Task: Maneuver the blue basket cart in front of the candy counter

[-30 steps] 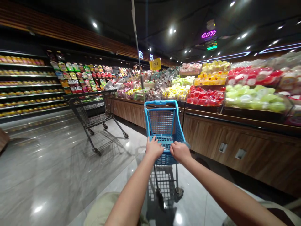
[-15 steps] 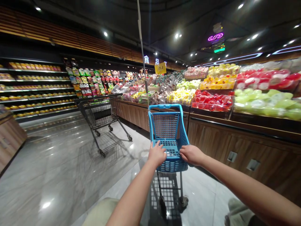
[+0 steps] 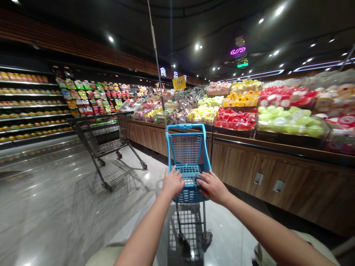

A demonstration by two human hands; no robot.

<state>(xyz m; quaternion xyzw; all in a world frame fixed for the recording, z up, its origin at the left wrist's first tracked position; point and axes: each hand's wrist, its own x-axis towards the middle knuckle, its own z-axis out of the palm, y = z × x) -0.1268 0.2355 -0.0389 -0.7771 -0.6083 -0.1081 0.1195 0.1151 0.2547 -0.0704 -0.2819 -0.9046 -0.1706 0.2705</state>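
Both hands on a small blue plastic shopping cart [image 3: 186,151], at its rear end, arms reaching forward and down from the camera. Cart stands upright on the tiled floor [image 3: 50,192], directly ahead of the person, wheels down.

Left hand [image 3: 173,182]: on the rear top of the cart, fingers [image 3: 174,171] spread over the blue mesh. Grip looks loose; can't tell if it closes around anything.
Right hand [image 3: 213,187]: fingers curled over the cart's rear edge, a firm narrow hold on it. A grey part [image 3: 198,181] sits just under them, too covered to identify.

Hands sit at the rear because that end serves as the cart's handle, so the basket stays out in front.

A thin metal pole [image 3: 156,62] rises from the cart's front left corner. Right of the cart, a wooden counter [image 3: 291,184] carries tiered packs of red and green fruit [image 3: 288,123], angled toward the aisle, probably for display. Left of the cart, a full-size wire shopping cart [image 3: 95,138] stands apart, with no hands on it. Beyond that, shelves of packaged goods [image 3: 33,105] line the wall.
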